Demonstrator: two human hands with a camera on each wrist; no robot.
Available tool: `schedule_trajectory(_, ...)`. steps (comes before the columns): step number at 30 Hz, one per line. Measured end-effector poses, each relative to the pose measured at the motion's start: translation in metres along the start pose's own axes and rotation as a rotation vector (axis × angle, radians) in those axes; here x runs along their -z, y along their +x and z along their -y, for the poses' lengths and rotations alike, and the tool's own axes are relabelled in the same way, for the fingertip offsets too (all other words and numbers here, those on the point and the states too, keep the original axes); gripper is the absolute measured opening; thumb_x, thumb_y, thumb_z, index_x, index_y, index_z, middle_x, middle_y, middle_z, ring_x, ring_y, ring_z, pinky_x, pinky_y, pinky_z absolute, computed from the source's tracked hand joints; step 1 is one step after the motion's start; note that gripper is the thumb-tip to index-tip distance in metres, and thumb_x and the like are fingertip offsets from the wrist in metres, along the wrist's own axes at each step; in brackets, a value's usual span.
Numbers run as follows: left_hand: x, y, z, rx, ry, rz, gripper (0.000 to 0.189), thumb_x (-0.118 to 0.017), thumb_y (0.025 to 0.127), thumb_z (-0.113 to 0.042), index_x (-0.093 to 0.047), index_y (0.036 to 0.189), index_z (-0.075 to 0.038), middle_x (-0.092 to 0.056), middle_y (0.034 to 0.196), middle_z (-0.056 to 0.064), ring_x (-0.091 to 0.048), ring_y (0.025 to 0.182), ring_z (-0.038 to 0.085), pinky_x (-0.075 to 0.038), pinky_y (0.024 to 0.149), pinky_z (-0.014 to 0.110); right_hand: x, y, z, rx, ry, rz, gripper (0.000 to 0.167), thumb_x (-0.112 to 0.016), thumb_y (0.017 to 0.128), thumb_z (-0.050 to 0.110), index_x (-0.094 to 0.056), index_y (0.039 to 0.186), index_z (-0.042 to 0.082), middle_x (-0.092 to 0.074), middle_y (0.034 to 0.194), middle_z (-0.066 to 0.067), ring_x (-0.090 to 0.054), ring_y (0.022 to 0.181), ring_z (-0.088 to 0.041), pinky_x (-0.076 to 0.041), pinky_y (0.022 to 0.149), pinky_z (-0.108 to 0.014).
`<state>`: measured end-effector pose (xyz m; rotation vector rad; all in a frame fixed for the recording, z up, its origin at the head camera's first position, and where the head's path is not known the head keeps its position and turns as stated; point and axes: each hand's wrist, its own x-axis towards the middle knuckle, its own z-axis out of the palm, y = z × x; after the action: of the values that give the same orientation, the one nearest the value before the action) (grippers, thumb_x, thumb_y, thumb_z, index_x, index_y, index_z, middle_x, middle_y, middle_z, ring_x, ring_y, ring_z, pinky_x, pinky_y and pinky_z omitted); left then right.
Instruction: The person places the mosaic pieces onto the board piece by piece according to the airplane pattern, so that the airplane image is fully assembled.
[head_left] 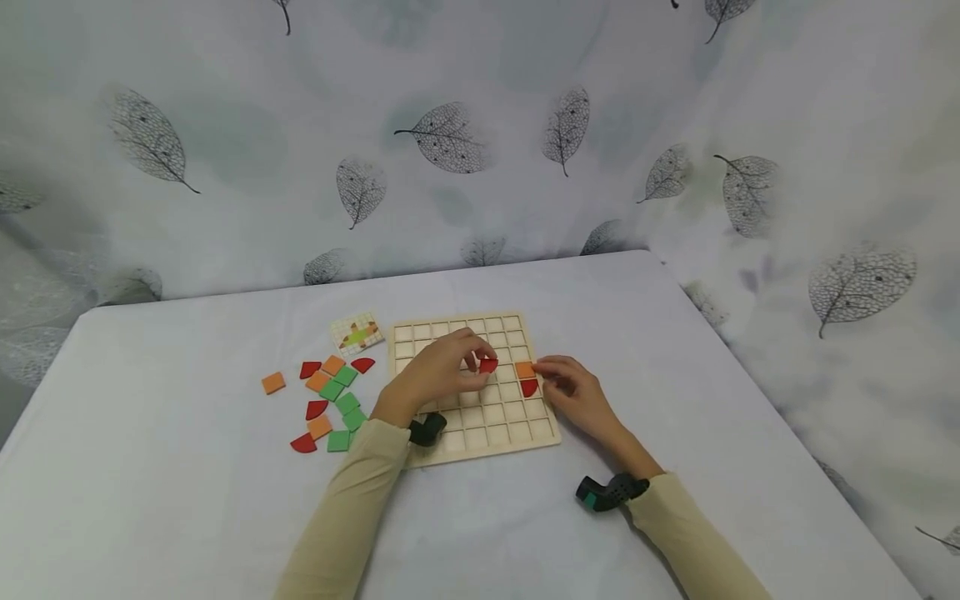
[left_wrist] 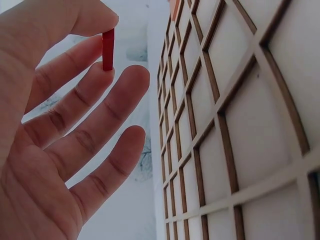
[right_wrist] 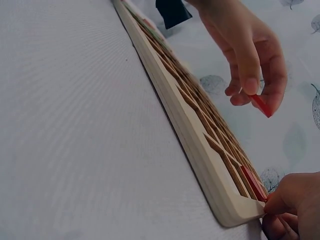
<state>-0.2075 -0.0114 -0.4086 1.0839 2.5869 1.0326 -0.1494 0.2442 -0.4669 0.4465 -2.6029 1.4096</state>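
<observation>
My left hand (head_left: 446, 367) pinches a red quarter-circle tile (head_left: 489, 366) above the wooden grid board (head_left: 495, 451). In the left wrist view the thumb and a fingertip hold this red tile (left_wrist: 108, 50) on edge, and the other fingers spread loosely. At the board's right edge, my right hand (head_left: 577, 400) grips the rim with curled fingers, its fingertips beside an orange square tile (head_left: 524, 370). Just below that orange tile, another red quarter-circle tile (head_left: 529, 388) lies in a cell. The right wrist view shows the right thumb (right_wrist: 282, 197) touching the board's edge.
Left of the board lie loose tiles: green squares (head_left: 339, 441), orange squares (head_left: 273, 382) and red quarter circles (head_left: 303, 443). A small pattern card (head_left: 357, 333) lies by the board's upper left corner. A white cloth (head_left: 187, 467) covers the table, with a leaf-print curtain (head_left: 450, 137) behind.
</observation>
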Motion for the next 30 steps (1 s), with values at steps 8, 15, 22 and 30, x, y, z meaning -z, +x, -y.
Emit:
schedule_trajectory(8, -0.011, 0.016, 0.003, -0.021, -0.017, 0.022, 0.023, -0.068, 0.086, -0.012, -0.067, 0.109, -0.007, -0.059, 0.103, 0.002, -0.059, 0.084, 0.013, -0.049, 0.076, 0.024, 0.002, 0.002, 0.001, -0.011, 0.01, 0.003, 0.032, -0.06, 0.089, -0.006, -0.065, 0.12, -0.002, -0.06, 0.125, -0.016, -0.059, 0.107, -0.028, -0.048, 0.084, -0.021)
schedule_trajectory(15, -0.017, 0.025, 0.002, -0.03, -0.061, 0.013, 0.021, -0.068, 0.086, -0.009, -0.067, 0.106, -0.003, -0.059, 0.098, 0.006, -0.056, 0.084, 0.016, -0.048, 0.076, 0.025, -0.001, 0.002, -0.001, -0.013, 0.028, 0.007, 0.031, -0.059, 0.089, -0.006, -0.066, 0.12, -0.002, -0.059, 0.125, -0.016, -0.059, 0.107, -0.029, -0.047, 0.085, -0.019)
schedule_trajectory(22, -0.025, 0.037, 0.001, -0.002, -0.06, -0.011, 0.025, -0.069, 0.086, -0.01, -0.066, 0.109, -0.001, -0.059, 0.097, 0.007, -0.056, 0.084, 0.017, -0.047, 0.078, 0.025, 0.0, 0.002, -0.002, -0.016, 0.012, 0.003, 0.032, -0.06, 0.089, -0.007, -0.066, 0.12, -0.002, -0.06, 0.125, -0.016, -0.059, 0.107, -0.028, -0.048, 0.085, -0.02)
schedule_trajectory(30, -0.032, 0.046, 0.001, 0.052, -0.105, -0.018, 0.027, -0.068, 0.089, -0.01, -0.063, 0.113, 0.001, -0.058, 0.098, 0.011, -0.055, 0.087, 0.02, -0.048, 0.078, 0.027, -0.001, 0.002, -0.002, -0.01, 0.028, 0.007, 0.033, -0.06, 0.088, -0.007, -0.066, 0.12, -0.003, -0.059, 0.125, -0.017, -0.059, 0.109, -0.03, -0.048, 0.085, -0.018)
